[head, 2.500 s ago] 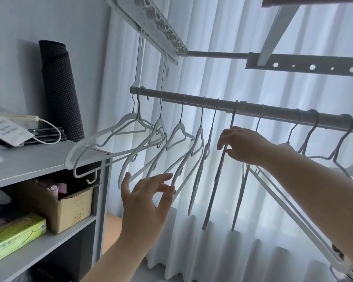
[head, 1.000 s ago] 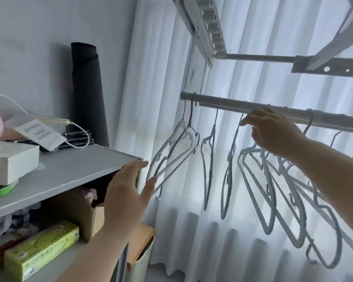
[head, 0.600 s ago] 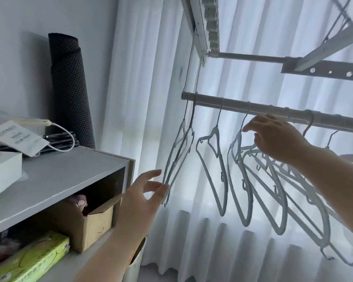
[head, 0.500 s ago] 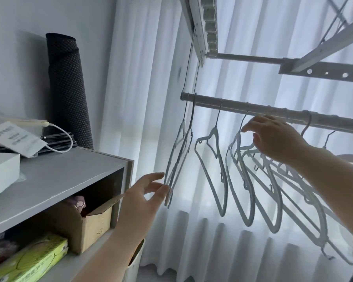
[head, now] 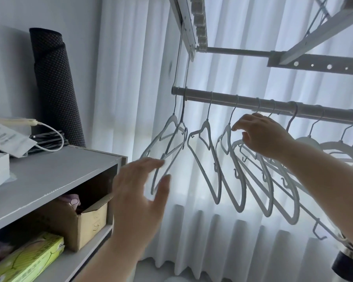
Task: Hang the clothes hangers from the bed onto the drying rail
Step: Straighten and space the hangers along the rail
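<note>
Head view. Cardboard box (head: pixel 86 222), brown with its flaps open, sits in the bay under the top board of the grey shelf unit (head: pixel 55 176). A pinkish item (head: pixel 71 200) shows inside; the rest of its contents is hidden. A green-yellow carton (head: pixel 27 259) lies beside it on the same shelf.

Clothes hangers (head: pixel 208 159) are thin, pale and triangular with wire hooks. They hang in a row on the drying rail (head: pixel 243 101), a smooth grey tube in front of a pleated white curtain (head: pixel 130 98). A rolled dark mat (head: pixel 55 88) with a dotted texture stands upright on the unit's top.

Left hand (head: pixel 139 198): fingers straight and spread, holding nothing, blurred, just beside the leftmost hangers; contact cannot be told. Right hand (head: pixel 261 137): fingers curled among hanger necks under the rail; grip cannot be told.
</note>
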`<action>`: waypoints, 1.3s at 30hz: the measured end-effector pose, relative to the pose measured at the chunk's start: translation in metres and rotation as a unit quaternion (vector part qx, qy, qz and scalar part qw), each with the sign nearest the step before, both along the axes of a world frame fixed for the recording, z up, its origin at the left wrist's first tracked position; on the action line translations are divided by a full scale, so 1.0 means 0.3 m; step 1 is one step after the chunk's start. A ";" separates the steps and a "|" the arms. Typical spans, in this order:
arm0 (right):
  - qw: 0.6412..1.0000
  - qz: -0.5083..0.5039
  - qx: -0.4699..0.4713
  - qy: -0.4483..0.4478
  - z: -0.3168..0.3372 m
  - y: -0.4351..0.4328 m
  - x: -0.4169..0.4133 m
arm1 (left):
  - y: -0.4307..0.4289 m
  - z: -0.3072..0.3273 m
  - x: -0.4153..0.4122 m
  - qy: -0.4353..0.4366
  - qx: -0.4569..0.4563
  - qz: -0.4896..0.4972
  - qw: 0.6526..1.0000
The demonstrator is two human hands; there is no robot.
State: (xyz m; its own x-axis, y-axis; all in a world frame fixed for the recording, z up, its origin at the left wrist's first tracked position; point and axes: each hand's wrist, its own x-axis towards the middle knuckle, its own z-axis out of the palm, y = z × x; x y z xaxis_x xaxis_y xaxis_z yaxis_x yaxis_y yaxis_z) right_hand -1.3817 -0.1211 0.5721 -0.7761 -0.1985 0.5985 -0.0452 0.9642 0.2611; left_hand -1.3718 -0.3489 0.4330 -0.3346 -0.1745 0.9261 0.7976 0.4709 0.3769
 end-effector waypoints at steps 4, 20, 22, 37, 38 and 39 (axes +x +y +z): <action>1.000 0.002 0.007 -0.014 -0.011 -0.009 0.002 | 0.129 -0.007 0.053 0.027 -0.074 -0.049 0.996; 1.000 0.000 -0.012 -0.016 -0.049 0.075 0.047 | 0.284 -0.046 -0.002 -0.081 -0.039 -0.029 0.996; 1.000 0.002 -0.015 -0.021 -0.052 0.081 0.043 | 0.282 -0.037 0.003 -0.108 -0.032 -0.058 0.992; 0.999 -0.003 -0.016 -0.035 -0.060 0.105 0.033 | 0.215 -0.021 0.001 -0.169 0.008 -0.112 0.979; 0.999 -0.004 -0.016 -0.037 -0.061 0.105 0.034 | 0.213 -0.022 -0.002 -0.170 0.013 -0.113 0.979; 0.999 -0.005 -0.016 -0.039 -0.061 0.106 0.034 | 0.211 -0.022 -0.005 -0.169 0.017 -0.114 0.979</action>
State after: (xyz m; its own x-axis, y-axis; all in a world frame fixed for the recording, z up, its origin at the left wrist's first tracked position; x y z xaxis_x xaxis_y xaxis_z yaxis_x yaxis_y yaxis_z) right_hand -1.3714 -0.0894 0.5536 -0.8225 -0.1730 0.5417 -0.0556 0.9725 0.2261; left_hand -1.3732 -0.2856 0.4263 -0.6545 -0.0881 0.7509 0.7077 0.2779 0.6495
